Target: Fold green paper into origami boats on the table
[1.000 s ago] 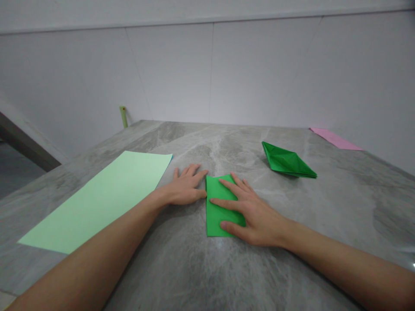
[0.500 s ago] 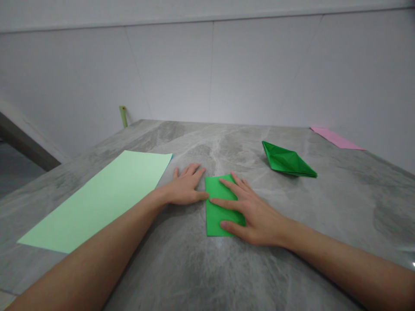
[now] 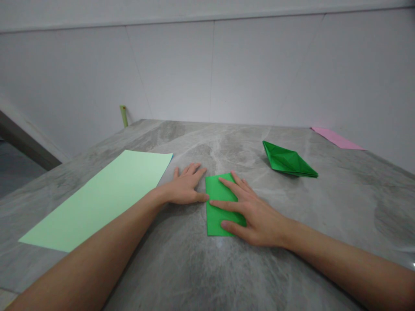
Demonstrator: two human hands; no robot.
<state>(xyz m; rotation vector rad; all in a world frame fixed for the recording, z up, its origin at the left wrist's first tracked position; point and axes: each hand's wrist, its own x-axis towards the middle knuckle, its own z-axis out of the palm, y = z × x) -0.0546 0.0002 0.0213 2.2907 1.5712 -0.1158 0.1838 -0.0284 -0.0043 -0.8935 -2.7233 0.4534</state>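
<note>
Right hand (image 3: 254,214), splayed flat, presumably steadies the green paper rectangle (image 3: 215,220); left hand (image 3: 183,190), likewise unclenched, thumbs its nine-o'clock edge.

Quantities: two bare hands (image 3: 184,188) (image 3: 257,216); one bright-green folded paper rectangle (image 3: 215,217); one pointed dark-green folded paper shape (image 3: 288,162); one pale-green paper sheet (image 3: 103,196); one pink paper sheet (image 3: 337,138).

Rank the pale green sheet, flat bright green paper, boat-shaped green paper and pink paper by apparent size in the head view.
1. Pale green sheet
2. Flat bright green paper, partly under the right hand
3. Boat-shaped green paper
4. Pink paper, farther off, so its true size is unsure
</note>
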